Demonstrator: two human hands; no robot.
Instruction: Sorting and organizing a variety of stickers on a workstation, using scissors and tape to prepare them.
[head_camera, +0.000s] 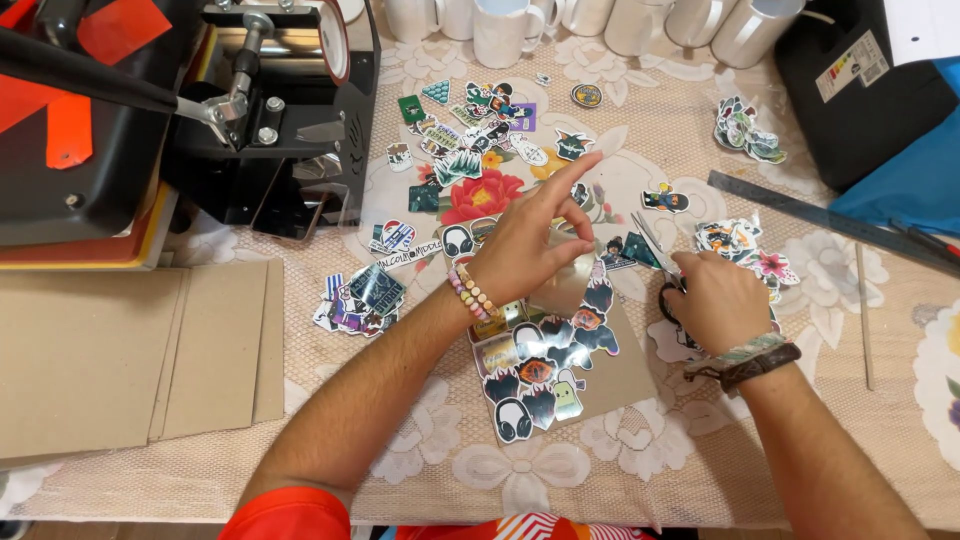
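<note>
My left hand (535, 240) reaches across a glossy sticker sheet (545, 385) on the table, thumb and finger pinched at the sheet's upper edge, index finger stretched out. The sheet carries several printed cartoon stickers and rests on a brown cardboard piece (625, 370). My right hand (715, 300) grips a pair of scissors (652, 245), blades pointing up and left toward the sheet's top corner. Several cut-out stickers (470, 135) lie scattered beyond the hands.
A black heat press (150, 120) stands at the back left, with cardboard sheets (130, 355) in front of it. White mugs (505, 30) line the far edge. A metal ruler (830, 220), a black case (860, 90) and sticker piles (745, 130) lie to the right.
</note>
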